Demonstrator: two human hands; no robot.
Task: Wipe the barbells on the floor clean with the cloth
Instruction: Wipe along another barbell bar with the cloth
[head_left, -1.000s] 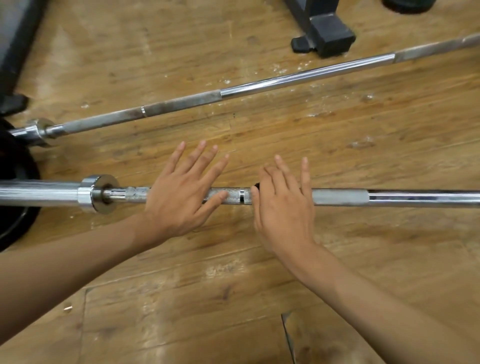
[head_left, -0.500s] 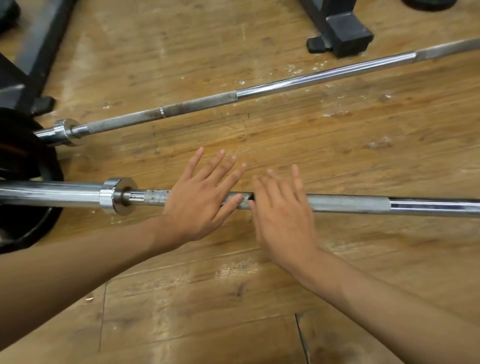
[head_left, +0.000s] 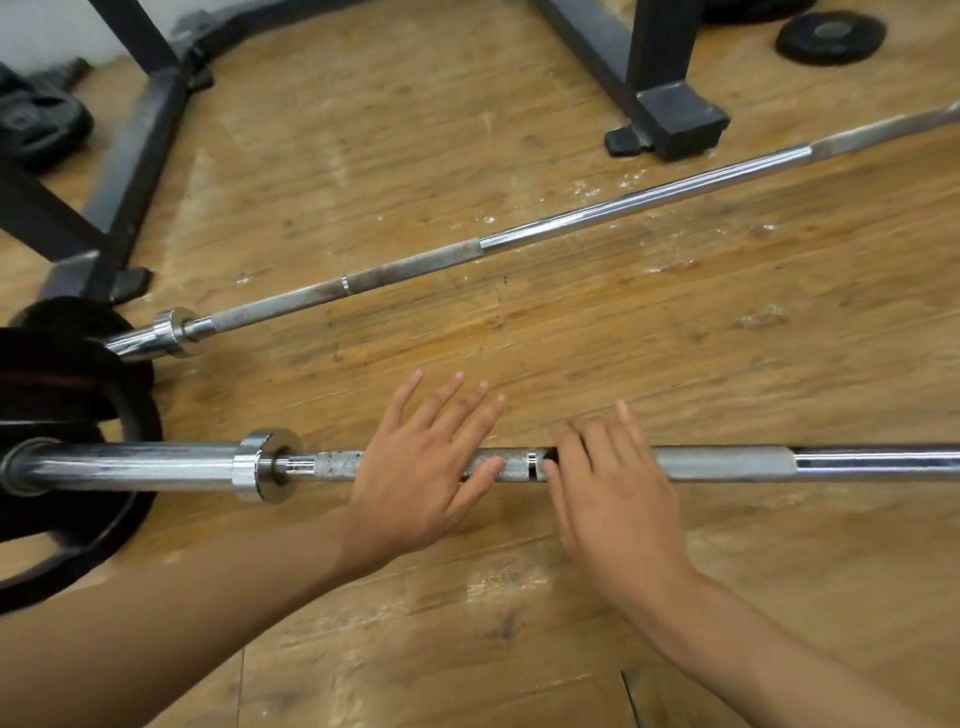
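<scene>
Two steel barbells lie on the wooden floor. The near barbell (head_left: 727, 462) runs left to right, with its collar and sleeve at the left. The far barbell (head_left: 623, 205) slants up to the right. My left hand (head_left: 421, 473) lies flat over the near bar's rough grip, fingers straight and spread. My right hand (head_left: 613, 499) presses on the same bar just to the right, fingers straight and together. A small dark patch (head_left: 551, 457) shows at its thumb side; I cannot tell whether it is the cloth.
A black weight plate (head_left: 119, 519) sits on the floor at the left under both bars' sleeve ends. Black rack feet stand at the back middle (head_left: 675, 119) and back left (head_left: 135, 150). A small black plate (head_left: 831, 36) lies at the top right.
Both hands stay on the near bar at about the same place. The view has tilted up, showing more of the rack and floor behind.
</scene>
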